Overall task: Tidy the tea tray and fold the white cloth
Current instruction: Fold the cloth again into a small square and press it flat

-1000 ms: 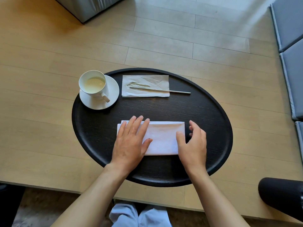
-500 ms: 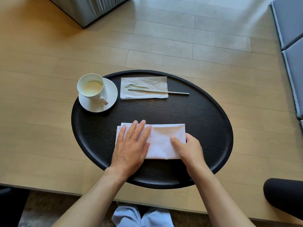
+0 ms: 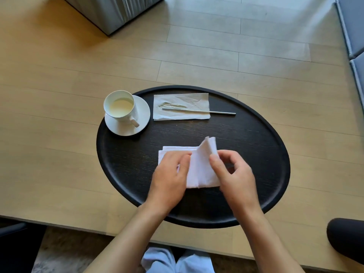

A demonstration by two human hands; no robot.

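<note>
A folded white cloth (image 3: 199,170) lies near the front of the black oval tray (image 3: 256,154). My right hand (image 3: 234,174) pinches the cloth's right end and holds it lifted and curled over toward the left. My left hand (image 3: 170,174) lies flat on the cloth's left half and presses it down. At the tray's far left a white cup (image 3: 119,106) of pale tea stands on a saucer (image 3: 141,117). To the cup's right lies a crumpled paper napkin (image 3: 181,106) with a thin metal stick (image 3: 214,111) across it.
The tray rests on a light wooden table (image 3: 59,134). A grey upholstered block (image 3: 112,12) stands at the back left. Blue-grey cushions (image 3: 352,26) line the right edge. A dark rounded object (image 3: 346,239) sits at the lower right, and my knees (image 3: 177,261) show below the table.
My right hand has gripped the cloth's right end and lifted it up and leftward. The left hand stays pressed on the left half.
</note>
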